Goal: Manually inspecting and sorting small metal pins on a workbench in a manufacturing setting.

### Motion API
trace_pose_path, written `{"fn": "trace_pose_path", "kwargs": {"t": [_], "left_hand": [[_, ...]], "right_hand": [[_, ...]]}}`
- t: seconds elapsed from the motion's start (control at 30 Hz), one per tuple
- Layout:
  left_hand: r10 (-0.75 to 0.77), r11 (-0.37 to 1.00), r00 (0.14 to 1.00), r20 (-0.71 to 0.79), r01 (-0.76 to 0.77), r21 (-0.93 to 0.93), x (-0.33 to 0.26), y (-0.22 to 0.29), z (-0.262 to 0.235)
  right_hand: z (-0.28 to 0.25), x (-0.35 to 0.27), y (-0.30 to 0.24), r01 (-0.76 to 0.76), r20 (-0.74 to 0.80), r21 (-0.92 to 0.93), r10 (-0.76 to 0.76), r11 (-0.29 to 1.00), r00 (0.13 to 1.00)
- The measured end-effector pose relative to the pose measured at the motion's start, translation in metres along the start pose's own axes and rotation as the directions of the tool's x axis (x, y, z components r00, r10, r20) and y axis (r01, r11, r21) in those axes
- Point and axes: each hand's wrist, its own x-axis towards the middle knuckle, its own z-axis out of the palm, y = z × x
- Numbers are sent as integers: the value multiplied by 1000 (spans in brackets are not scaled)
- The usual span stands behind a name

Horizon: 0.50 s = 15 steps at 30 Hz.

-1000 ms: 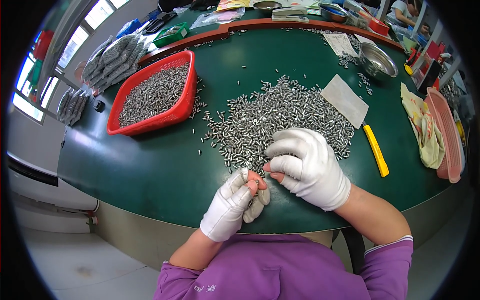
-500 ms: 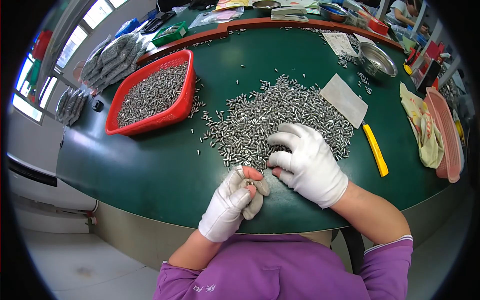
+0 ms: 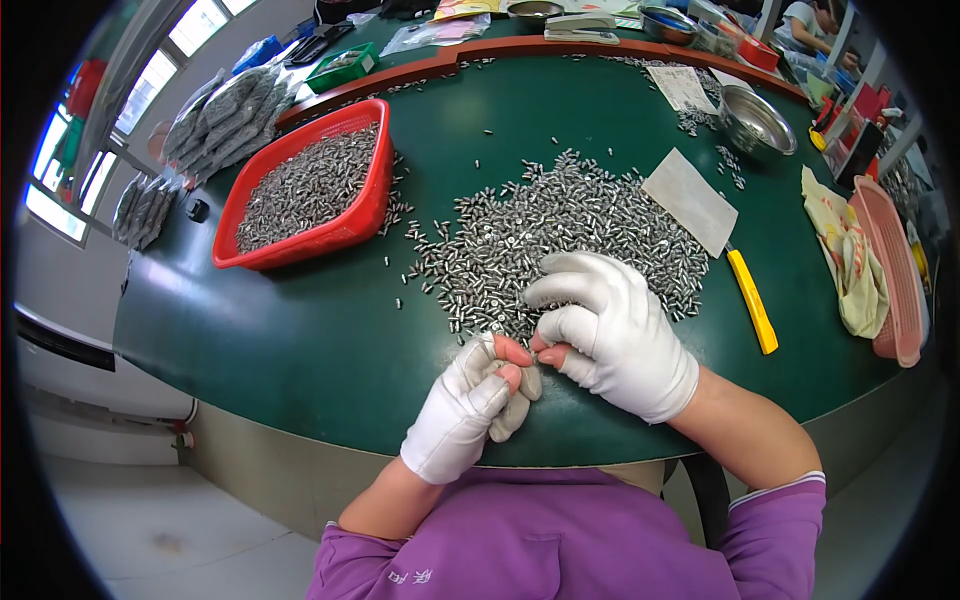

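Note:
A wide heap of small, shiny metal pins (image 3: 560,205) lies on the green tabletop. At its near edge my two hands almost meet, both in white gloves with bare thumb and forefinger tips. My left hand (image 3: 452,412) is closed, its thumb and forefinger drawn together and the other fingers curled under, their glove tips greyed. My right hand (image 3: 628,345) pinches thumb and forefinger right beside the left fingertips, while its other fingers arch over the heap. Whatever either pinch holds is too small and hidden to make out.
Left of the heap stands a red basket (image 3: 228,215) full of similar pins, with filled bags (image 3: 228,110) beyond. To the right are a flat-bladed scraper with a yellow handle (image 3: 752,300), a metal bowl (image 3: 745,140) and a pink basket (image 3: 890,290) beside a yellowish cloth (image 3: 840,255).
My right hand has come slightly left and its thumb and forefinger have closed together beside the left fingertips. My left hand has barely shifted.

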Motion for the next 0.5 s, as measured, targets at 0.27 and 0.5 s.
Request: {"fn": "trace_pose_path", "kwargs": {"t": [0.27,0.5], "left_hand": [[-95,993,995,-42,98,60,-3,7,7],[-86,992,994,-72,79,-97,-4,-2,-3]], "right_hand": [[5,1,2,117,-101,111,-106,987,989],[2,2,1,150,-72,97,-143,984,987]]}}
